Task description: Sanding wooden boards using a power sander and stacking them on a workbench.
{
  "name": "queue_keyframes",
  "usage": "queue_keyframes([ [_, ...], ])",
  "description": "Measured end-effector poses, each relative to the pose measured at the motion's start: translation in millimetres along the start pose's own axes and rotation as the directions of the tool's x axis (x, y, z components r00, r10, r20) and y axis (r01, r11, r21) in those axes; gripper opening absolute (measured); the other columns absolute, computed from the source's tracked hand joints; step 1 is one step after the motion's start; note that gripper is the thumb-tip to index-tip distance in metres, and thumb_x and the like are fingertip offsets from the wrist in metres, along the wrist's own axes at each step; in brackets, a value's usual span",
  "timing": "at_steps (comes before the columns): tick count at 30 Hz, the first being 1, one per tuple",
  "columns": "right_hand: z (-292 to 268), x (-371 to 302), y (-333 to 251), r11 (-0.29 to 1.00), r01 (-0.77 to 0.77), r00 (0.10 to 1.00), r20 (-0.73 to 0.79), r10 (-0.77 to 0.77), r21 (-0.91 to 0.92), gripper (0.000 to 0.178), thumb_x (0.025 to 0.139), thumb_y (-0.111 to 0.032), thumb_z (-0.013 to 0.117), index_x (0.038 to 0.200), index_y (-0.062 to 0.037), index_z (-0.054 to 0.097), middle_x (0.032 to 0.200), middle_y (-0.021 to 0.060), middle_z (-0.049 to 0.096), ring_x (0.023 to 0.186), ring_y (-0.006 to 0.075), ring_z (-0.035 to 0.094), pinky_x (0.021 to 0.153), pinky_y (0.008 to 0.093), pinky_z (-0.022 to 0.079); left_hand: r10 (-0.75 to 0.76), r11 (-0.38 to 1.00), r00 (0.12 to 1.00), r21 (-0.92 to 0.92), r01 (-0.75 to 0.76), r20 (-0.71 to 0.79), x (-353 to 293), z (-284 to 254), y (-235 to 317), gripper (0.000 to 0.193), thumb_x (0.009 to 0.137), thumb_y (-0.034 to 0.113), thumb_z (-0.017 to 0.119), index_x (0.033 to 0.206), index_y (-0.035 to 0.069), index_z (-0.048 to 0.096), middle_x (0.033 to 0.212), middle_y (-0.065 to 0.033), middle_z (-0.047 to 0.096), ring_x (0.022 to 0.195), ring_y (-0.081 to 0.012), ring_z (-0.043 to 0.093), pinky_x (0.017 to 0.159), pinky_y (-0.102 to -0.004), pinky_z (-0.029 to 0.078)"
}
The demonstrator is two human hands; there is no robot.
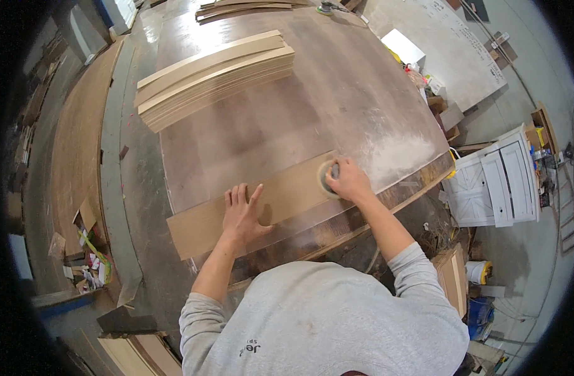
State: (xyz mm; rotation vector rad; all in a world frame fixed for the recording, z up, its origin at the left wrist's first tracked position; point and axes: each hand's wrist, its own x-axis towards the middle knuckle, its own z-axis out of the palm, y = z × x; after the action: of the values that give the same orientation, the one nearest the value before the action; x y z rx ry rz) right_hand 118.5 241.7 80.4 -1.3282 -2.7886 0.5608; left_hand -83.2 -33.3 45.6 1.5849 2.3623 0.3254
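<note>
A long, flat wooden board (290, 191) lies slantwise near the front edge of the work table. My left hand (242, 216) presses flat on its left half, fingers spread and thumb out. At the board's right end, my right hand (350, 180) is closed around a round sanding pad (325, 178) with a dark middle and a pale rim. The pad rests on the board's surface, and my fingers partly cover it.
Beyond the board, a stack of similar boards (218, 78) stands on the brown table top (249, 135). Pale dust (396, 153) coats the table's right side. More thin boards (243, 9) lie at the far edge. A white cabinet (497, 182) is off to the right.
</note>
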Motion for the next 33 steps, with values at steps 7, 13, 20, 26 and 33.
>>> queue_keyframes([
  [7, 39, 1, -114, 0.981, 0.185, 0.973, 0.127, -0.191, 0.062, 0.057, 0.086, -0.042, 0.071, 0.134, -0.0126, 0.058, 0.132, 0.0207, 0.06, 0.108, 0.0448, 0.067, 0.093, 0.0535, 0.056, -0.009, 0.999, 1.0, -0.038, 0.009, -0.023, -3, 6, -3, 0.126, 0.064, 0.058, 0.089, 0.164, 0.017, 0.024, 0.154, -0.0255, 0.032, 0.147, -0.0445, 0.025, 0.126, -0.0597, 0.014],
  [13, 21, 34, -85, 0.997, 0.059, 0.998, 0.027, -0.061, 0.05, 0.06, 0.085, -0.043, 0.073, 0.134, -0.0098, 0.06, 0.134, 0.0244, 0.059, 0.11, 0.0449, 0.068, 0.095, 0.0541, 0.055, -0.011, 0.999, 1.0, -0.04, 0.012, 0.024, 3, 7, -3, 0.128, 0.066, 0.063, 0.085, 0.167, 0.02, 0.019, 0.158, -0.0268, 0.029, 0.151, -0.0451, 0.021, 0.127, -0.0594, 0.011],
  [20, 38, 6, -155, 0.991, 0.121, 0.974, 0.188, -0.128, 0.049, 0.06, 0.087, -0.048, 0.07, 0.135, -0.0125, 0.06, 0.134, 0.0235, 0.06, 0.115, 0.0453, 0.066, 0.099, 0.0541, 0.053, -0.058, 0.997, 0.992, -0.048, 0.064, 0.11, 0, 2, -7, 0.128, 0.067, 0.063, 0.083, 0.168, 0.02, 0.017, 0.162, -0.0279, 0.025, 0.153, -0.0459, 0.018, 0.128, -0.059, 0.009],
  [26, 11, 39, -58, 0.999, -0.039, 0.998, -0.058, 0.04, 0.014, 0.053, 0.089, -0.045, 0.069, 0.129, -0.0117, 0.061, 0.129, 0.0221, 0.061, 0.122, 0.042, 0.06, 0.102, 0.0502, 0.051, 0.001, 0.997, 0.999, -0.072, 0.002, 0.046, 3, 6, -5, 0.124, 0.068, 0.062, 0.083, 0.166, 0.019, 0.021, 0.158, -0.0277, 0.029, 0.152, -0.0458, 0.02, 0.128, -0.0595, 0.009],
  [33, 50, -24, -112, 0.998, 0.049, 0.993, 0.105, -0.054, 0.05, 0.06, 0.086, -0.034, 0.072, 0.138, -0.0071, 0.059, 0.128, 0.0235, 0.064, 0.119, 0.0427, 0.063, 0.099, 0.0506, 0.054, 0.012, 0.997, 1.0, -0.071, -0.013, -0.003, -5, 13, -9, 0.127, 0.066, 0.06, 0.085, 0.166, 0.02, 0.018, 0.156, -0.0269, 0.03, 0.149, -0.0456, 0.024, 0.125, -0.062, 0.012],
])
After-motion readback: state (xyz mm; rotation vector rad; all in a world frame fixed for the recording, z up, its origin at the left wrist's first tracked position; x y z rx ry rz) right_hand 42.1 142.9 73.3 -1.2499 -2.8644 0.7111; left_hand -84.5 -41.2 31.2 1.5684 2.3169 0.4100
